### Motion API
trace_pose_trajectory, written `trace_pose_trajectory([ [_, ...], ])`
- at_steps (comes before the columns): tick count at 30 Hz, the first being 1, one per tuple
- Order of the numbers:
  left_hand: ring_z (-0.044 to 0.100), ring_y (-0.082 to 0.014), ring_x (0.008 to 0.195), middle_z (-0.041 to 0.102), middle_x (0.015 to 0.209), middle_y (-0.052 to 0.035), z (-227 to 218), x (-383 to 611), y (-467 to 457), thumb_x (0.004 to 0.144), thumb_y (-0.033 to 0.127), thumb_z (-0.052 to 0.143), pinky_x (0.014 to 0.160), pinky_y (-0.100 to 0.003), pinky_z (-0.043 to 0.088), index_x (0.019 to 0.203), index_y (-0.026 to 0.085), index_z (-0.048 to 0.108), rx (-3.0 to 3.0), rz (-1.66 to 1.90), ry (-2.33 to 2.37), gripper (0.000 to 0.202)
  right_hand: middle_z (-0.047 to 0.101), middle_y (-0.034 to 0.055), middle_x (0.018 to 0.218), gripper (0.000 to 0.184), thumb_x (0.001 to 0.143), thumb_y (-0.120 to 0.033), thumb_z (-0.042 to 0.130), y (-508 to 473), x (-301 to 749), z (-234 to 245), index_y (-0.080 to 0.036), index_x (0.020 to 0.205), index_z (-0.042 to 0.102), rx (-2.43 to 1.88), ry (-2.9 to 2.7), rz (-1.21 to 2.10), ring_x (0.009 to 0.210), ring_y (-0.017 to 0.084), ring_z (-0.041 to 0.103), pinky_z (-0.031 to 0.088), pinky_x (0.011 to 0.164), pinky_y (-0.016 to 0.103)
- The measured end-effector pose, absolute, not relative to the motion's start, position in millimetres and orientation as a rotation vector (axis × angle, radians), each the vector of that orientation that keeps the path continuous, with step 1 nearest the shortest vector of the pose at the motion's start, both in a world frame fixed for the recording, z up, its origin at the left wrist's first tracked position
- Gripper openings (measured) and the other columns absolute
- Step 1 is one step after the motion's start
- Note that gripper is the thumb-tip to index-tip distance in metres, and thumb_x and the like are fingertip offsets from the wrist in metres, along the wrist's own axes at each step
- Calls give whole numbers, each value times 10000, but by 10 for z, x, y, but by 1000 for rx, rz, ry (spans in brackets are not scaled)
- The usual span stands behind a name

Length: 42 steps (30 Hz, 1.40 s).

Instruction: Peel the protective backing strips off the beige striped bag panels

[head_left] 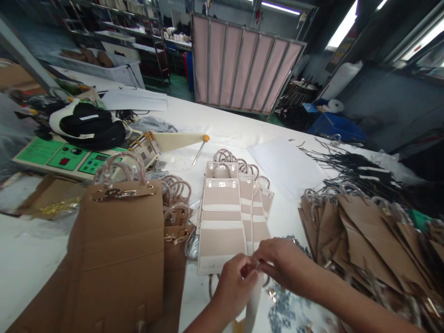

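My left hand [236,283] and my right hand [281,260] meet over the front of the table, fingertips pinched together. Whatever lies between the fingers is too small and covered to name. Just beyond them, overlapping beige bag panels [222,240] lie flat, with looped handles and small metal fittings at the far end. A narrow pale strip [255,303] extends below my hands; I cannot tell whether they hold it. Close to my right hand, small metal pieces [285,311] are scattered on the tabletop.
Brown bag panels with wrapped handles [125,245] are stacked at left, and more brown bag panels [367,231] at right. Farther off are a green-faced machine [69,155], a screwdriver [199,153], white sheets [287,164] and black cords [354,166]. A pink panelled screen [243,64] stands beyond the table.
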<state>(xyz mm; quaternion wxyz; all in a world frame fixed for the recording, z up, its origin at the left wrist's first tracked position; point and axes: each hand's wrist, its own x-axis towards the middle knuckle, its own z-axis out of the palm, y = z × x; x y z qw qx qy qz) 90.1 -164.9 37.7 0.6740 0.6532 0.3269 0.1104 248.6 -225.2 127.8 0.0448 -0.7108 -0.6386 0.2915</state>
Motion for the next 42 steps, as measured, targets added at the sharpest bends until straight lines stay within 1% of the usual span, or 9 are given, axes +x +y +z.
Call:
trace_pose_trajectory([
  [3,615,-170,830,627,883,-23,334,946,-1668,843,236,594,720,-252,454,791,181,612,1426,296,678,78,729,4,865,120,911,-255,648,-2176,2530,1253,-292,901,762,-2255,-2022,910,856,193,667,419,762,289],
  [8,532,-138,665,575,665,30,210,970,-1658,852,221,583,619,-241,375,736,190,589,1457,209,768,120,705,51,828,154,896,-227,605,-2032,2578,1152,-215,796,722,-2318,-2232,827,787,218,647,400,723,328],
  [18,652,-184,718,692,773,-55,-224,852,-1540,978,225,430,679,-291,400,806,219,692,1983,318,644,313,695,38,771,135,827,-210,568,-1712,2895,605,-197,754,681,-2378,-1758,766,687,172,613,411,661,295],
  [22,592,-170,686,636,703,-13,-406,846,-1483,922,324,517,650,-261,405,767,203,652,1540,331,913,239,663,16,693,252,866,-401,597,-1111,3404,370,-168,820,683,-2074,-1052,1088,633,152,600,461,590,266],
  [26,472,-146,641,493,638,42,-583,852,-1350,869,411,553,609,-249,353,724,197,584,1305,271,1007,260,618,-11,648,283,799,-428,658,-467,3734,32,-152,838,706,-2012,-925,966,573,117,531,408,549,245],
  [32,470,-146,694,459,688,49,-769,802,-1263,761,230,596,642,-245,366,764,204,562,1328,170,945,44,647,-6,711,272,805,-418,630,-71,3850,-433,-157,780,706,-2076,-1000,761,670,139,537,392,668,282],
  [35,485,-143,703,485,714,46,-842,789,-1254,700,158,579,648,-243,374,782,204,557,1320,132,918,97,615,-10,697,255,815,-405,623,-84,3845,-553,-168,834,714,-2118,-1023,667,678,151,518,370,671,292],
  [39,457,-134,673,454,672,52,-899,785,-1233,697,168,565,627,-244,359,737,198,563,1269,141,913,50,585,-24,725,368,815,-410,635,-144,3799,-689,-167,1089,667,-2132,-1035,464,675,155,523,377,674,288],
  [42,521,-154,718,568,719,28,-875,788,-1237,728,202,576,657,-250,394,844,180,655,1180,150,904,142,607,-25,721,404,807,-451,632,-141,3777,-765,-180,1106,653,-2124,-871,399,680,172,558,405,679,296],
])
